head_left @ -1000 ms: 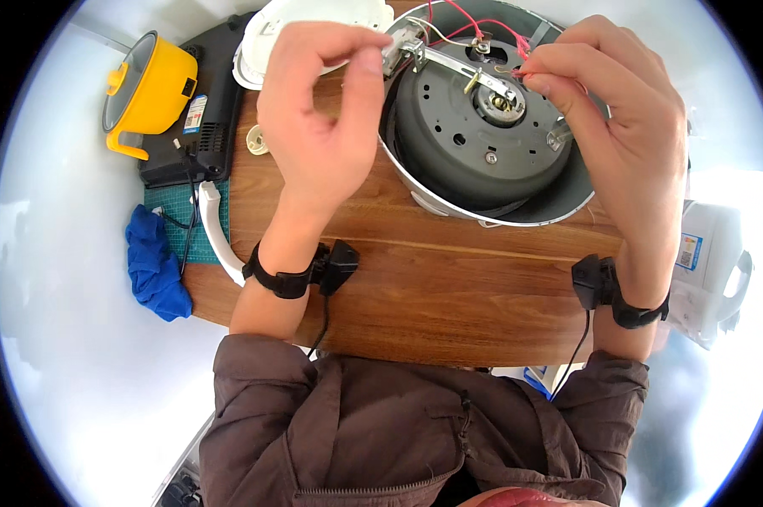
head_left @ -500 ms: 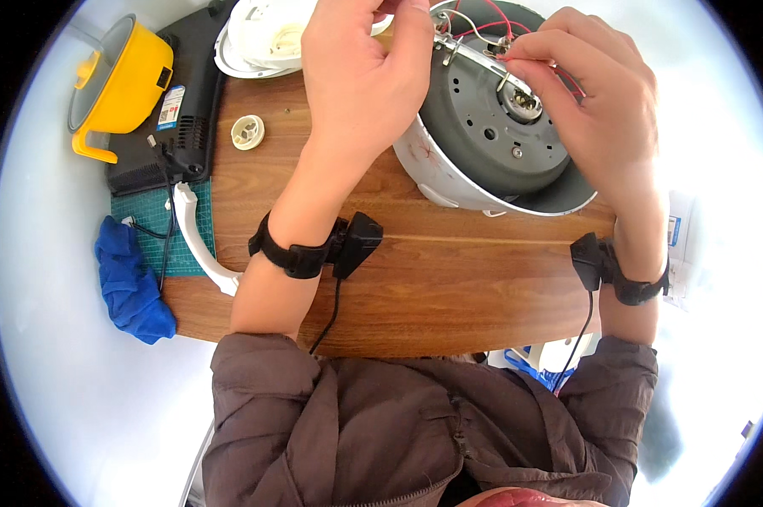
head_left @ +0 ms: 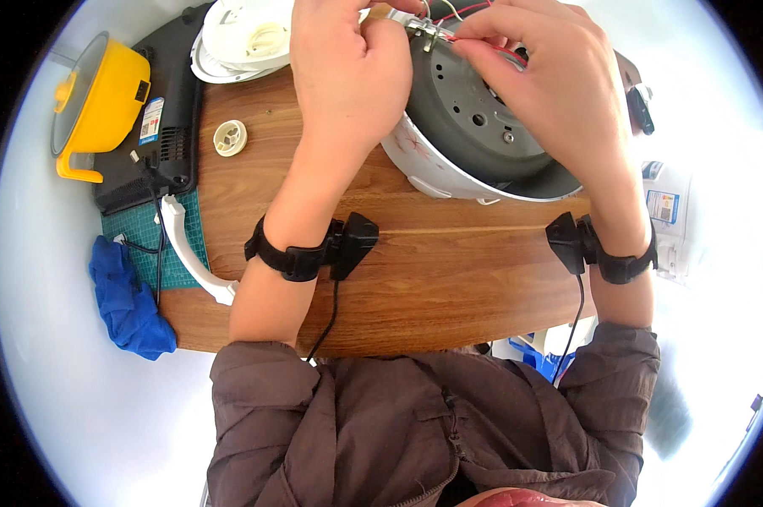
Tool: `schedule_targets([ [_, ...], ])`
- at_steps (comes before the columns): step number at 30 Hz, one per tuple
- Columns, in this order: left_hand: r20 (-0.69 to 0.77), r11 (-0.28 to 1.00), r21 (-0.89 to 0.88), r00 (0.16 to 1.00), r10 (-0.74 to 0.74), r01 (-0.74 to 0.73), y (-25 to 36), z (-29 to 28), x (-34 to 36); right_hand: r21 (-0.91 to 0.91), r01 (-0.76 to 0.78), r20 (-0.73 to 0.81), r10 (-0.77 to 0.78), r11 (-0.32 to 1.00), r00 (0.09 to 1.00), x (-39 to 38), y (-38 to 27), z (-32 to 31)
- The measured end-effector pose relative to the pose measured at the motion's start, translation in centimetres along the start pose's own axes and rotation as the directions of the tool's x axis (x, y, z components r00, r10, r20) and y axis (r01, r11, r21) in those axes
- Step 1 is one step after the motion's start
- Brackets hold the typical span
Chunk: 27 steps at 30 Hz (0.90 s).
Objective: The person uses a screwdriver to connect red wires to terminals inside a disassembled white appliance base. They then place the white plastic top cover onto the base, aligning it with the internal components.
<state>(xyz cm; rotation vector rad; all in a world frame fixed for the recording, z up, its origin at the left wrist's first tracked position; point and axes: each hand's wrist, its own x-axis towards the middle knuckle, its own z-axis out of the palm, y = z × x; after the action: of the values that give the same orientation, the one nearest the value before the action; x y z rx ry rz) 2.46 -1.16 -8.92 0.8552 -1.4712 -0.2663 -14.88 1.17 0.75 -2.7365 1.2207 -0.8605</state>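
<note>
In front of me, at the far side of the table, lies a rice cooker body (head_left: pixel 432 160) with its underside open, showing a grey metal inside with holes. My right hand (head_left: pixel 550 80) reaches over it, thumb and fingers pinched on a red wire (head_left: pixel 510 56). Beside those fingertips a shiny metal strip (head_left: pixel 423 29) crosses the cooker's rim. My left hand (head_left: pixel 347 80) is curled at the strip's left end. Its fingertips are partly cut off by the top edge, so what they grip is hidden. A pale wire (head_left: pixel 451 10) runs between the hands.
Left of my hands are white round covers (head_left: pixel 229 42), a cream plastic ring (head_left: pixel 230 138) and a white curved handle (head_left: pixel 183 241). Farther left, a yellow electric pot (head_left: pixel 111 93) rests on a black vented device (head_left: pixel 174 156), near a green mat (head_left: pixel 194 228) and blue cloth (head_left: pixel 128 296).
My right hand has shifted left and toward the far side, closer to the left hand. The metal strip has moved left relative to the cooker. The whole view has also shifted slightly.
</note>
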Motion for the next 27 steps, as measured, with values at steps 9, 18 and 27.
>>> schedule_targets([
  [9, 0.107, 0.997, 0.06, 0.994, 0.031, -0.038, 0.5, -1.3, 1.0, 0.192, -0.158, 0.041, 0.153, 0.969, 0.987, 0.2, -0.5, 0.1],
  [18, 0.303, 0.971, 0.229, 0.953, -0.003, -0.07, 3.0, -4.0, 1.7, 0.083, -0.225, 0.153, 0.211, 0.971, 0.965, 0.0, 1.2, 2.3],
  [27, 0.324, 0.949, 0.314, 0.941, -0.095, -0.012, 2.7, -4.9, 1.7, 0.054, -0.296, 0.21, 0.279, 0.954, 0.937, 0.4, 1.6, 1.8],
])
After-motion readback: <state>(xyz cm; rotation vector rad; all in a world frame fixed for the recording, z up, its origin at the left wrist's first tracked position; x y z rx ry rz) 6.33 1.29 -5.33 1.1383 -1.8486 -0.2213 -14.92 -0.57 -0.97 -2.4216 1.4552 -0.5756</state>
